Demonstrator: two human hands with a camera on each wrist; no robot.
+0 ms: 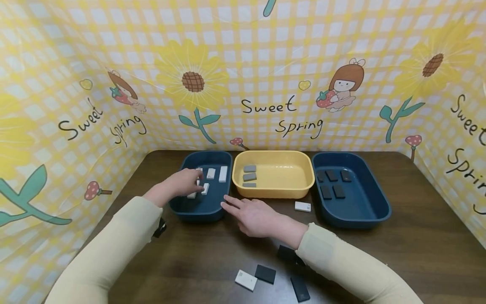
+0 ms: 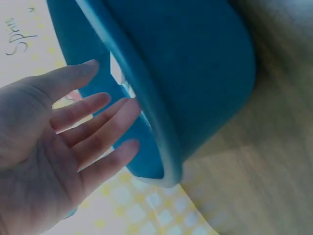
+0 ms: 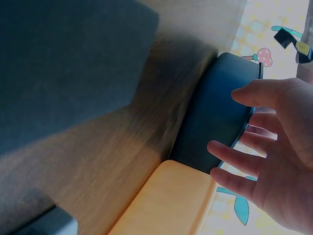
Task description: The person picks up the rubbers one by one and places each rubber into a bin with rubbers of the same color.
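The left hand (image 1: pixel 181 182) reaches into the left blue tray (image 1: pixel 197 209), at about 10 o'clock on the table (image 1: pixel 417 253). Its fingers are straight and a little spread, hanging just over the white blocks (image 1: pixel 211 173) inside, and it holds nothing. The right hand (image 1: pixel 253 216) lies flat and open over the table, fingers spread, with its fingertips (image 1: pixel 226 198) close to the near corner of that same tray. It holds nothing too.

The yellow tray (image 1: pixel 281 192) sits at 12 o'clock with gray blocks (image 1: pixel 249 176) in it. The right blue tray (image 1: pixel 364 215) at 2 o'clock has dark blocks (image 1: pixel 332 175). One white block (image 1: pixel 302 206) lies on the table between the yellow and the right blue tray. At 6 o'clock, a white block (image 1: pixel 245 280) and black blocks (image 1: pixel 265 273) lie loose.
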